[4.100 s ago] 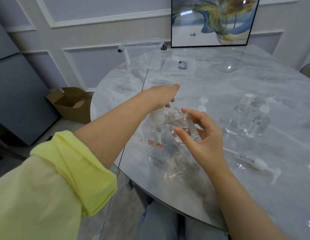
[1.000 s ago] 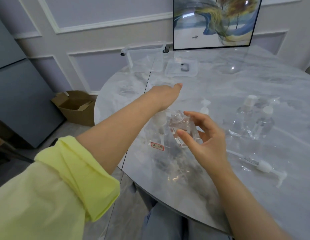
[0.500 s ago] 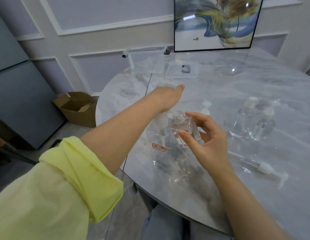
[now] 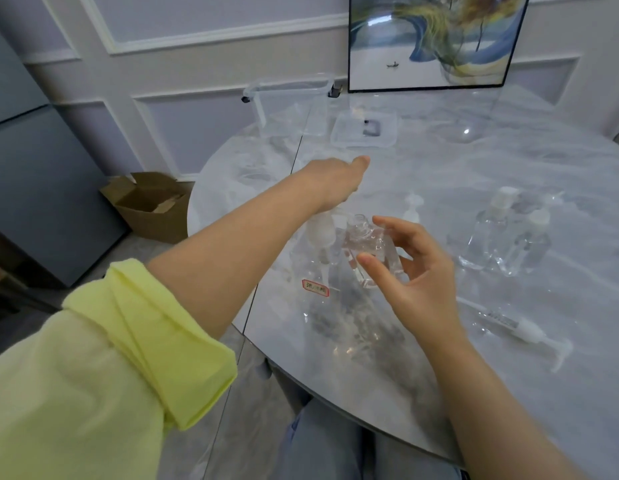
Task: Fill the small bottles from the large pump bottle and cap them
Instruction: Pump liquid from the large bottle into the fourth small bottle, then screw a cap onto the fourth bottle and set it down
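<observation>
A large clear pump bottle [image 4: 316,271] with a small red-edged label stands near the table's front left. My left hand [image 4: 335,180] lies on top of its white pump head, fingers hidden beneath the palm. My right hand [image 4: 410,271] holds a small clear uncapped bottle [image 4: 368,252], tilted, with its open neck by the pump spout. Two small capped bottles [image 4: 488,233] [image 4: 529,245] stand to the right. A small white pump cap [image 4: 412,206] stands behind my right hand, and a loose pump cap with its tube [image 4: 522,329] lies on the table.
The round marble table [image 4: 474,168] carries a clear plastic box [image 4: 290,109] and a flat lid [image 4: 363,129] at the back, by a framed picture [image 4: 436,39]. A cardboard box [image 4: 152,206] sits on the floor left of the table. My knees are under the front edge.
Both hands keep their places at the pump bottle and the small bottle. Only the camera view has shifted slightly.
</observation>
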`<move>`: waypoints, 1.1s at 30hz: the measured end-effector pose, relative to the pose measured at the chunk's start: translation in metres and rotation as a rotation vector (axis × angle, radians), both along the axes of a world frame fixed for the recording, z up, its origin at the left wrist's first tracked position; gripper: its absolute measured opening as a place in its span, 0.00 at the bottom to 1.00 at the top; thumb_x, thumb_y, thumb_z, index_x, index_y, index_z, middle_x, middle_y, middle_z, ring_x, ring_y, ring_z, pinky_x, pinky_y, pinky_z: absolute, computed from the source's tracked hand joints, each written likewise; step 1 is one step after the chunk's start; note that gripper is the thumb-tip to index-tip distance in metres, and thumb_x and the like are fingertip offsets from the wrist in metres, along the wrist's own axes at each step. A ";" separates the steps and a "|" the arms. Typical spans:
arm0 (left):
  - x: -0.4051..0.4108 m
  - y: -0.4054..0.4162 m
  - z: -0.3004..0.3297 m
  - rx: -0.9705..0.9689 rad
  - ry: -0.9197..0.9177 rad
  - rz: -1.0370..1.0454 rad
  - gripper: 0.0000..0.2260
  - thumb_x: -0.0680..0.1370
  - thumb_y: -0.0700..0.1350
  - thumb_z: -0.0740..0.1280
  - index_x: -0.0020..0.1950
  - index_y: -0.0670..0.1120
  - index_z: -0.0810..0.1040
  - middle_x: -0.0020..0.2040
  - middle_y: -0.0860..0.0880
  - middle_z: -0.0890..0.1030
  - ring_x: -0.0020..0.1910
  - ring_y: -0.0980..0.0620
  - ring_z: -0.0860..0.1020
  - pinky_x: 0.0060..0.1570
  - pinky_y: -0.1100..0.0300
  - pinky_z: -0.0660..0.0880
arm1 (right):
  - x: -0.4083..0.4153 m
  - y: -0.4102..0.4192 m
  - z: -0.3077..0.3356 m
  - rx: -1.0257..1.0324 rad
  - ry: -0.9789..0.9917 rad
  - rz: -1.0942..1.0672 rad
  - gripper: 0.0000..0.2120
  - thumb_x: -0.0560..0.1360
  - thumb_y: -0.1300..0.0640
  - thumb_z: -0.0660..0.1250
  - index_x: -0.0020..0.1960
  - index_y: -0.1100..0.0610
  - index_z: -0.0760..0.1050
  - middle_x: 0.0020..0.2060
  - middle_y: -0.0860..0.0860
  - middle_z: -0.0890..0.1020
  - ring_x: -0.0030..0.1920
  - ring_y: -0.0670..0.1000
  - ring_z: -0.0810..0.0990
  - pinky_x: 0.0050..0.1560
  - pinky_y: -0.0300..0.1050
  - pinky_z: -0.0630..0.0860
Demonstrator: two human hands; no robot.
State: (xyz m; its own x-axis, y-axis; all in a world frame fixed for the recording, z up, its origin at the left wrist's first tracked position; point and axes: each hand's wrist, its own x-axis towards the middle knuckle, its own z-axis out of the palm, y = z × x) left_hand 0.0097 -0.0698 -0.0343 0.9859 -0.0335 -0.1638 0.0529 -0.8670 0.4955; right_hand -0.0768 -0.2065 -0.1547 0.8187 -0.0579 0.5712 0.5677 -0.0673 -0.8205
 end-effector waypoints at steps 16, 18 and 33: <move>0.000 0.002 -0.009 0.038 -0.044 -0.006 0.26 0.87 0.57 0.47 0.66 0.44 0.78 0.65 0.42 0.80 0.64 0.43 0.76 0.68 0.51 0.70 | 0.002 0.000 -0.004 0.011 0.037 -0.005 0.19 0.72 0.56 0.79 0.62 0.53 0.81 0.56 0.43 0.84 0.58 0.50 0.83 0.60 0.47 0.79; 0.001 0.005 -0.005 -0.014 -0.118 0.026 0.25 0.86 0.57 0.48 0.63 0.44 0.79 0.63 0.42 0.80 0.62 0.42 0.77 0.67 0.49 0.71 | 0.001 -0.001 -0.003 0.032 0.057 0.002 0.19 0.72 0.57 0.79 0.62 0.53 0.81 0.56 0.43 0.84 0.58 0.50 0.83 0.61 0.48 0.79; -0.012 0.002 0.009 0.223 -0.619 -0.033 0.13 0.85 0.53 0.54 0.57 0.50 0.76 0.53 0.52 0.81 0.51 0.46 0.78 0.44 0.53 0.71 | -0.028 -0.038 -0.001 0.024 0.234 -0.116 0.17 0.70 0.56 0.79 0.57 0.47 0.81 0.51 0.38 0.84 0.53 0.43 0.84 0.59 0.55 0.82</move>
